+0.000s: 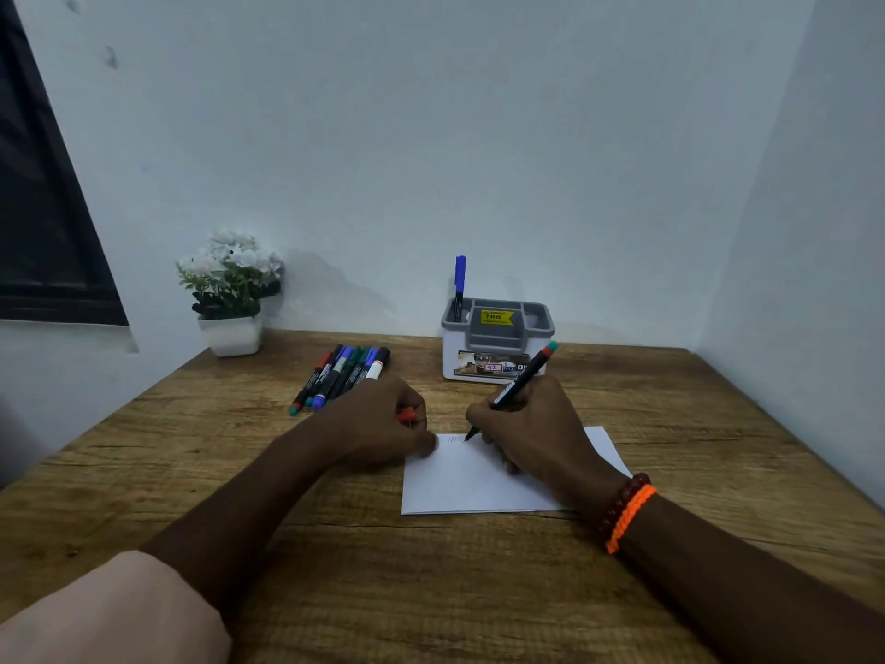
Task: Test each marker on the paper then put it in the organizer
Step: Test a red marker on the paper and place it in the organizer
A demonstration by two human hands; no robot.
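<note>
Here, marker (pixel 519 380) gripped by right hand (pixel 529 426), tip on paper (pixel 471 481), red cap (pixel 407 415) pinched by left hand (pixel 383 421) at paper's corner, organizer (pixel 498 345) behind paper.

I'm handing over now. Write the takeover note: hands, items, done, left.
Right hand grips an uncapped black marker, tip on the white paper sheet beside a small scribble.
Left hand pinches its red cap and rests on the paper's corner.
Done: one blue-capped marker stands in the grey-and-white organizer.
Left: recap, store this one, then test the marker pile on the wooden table.
</note>
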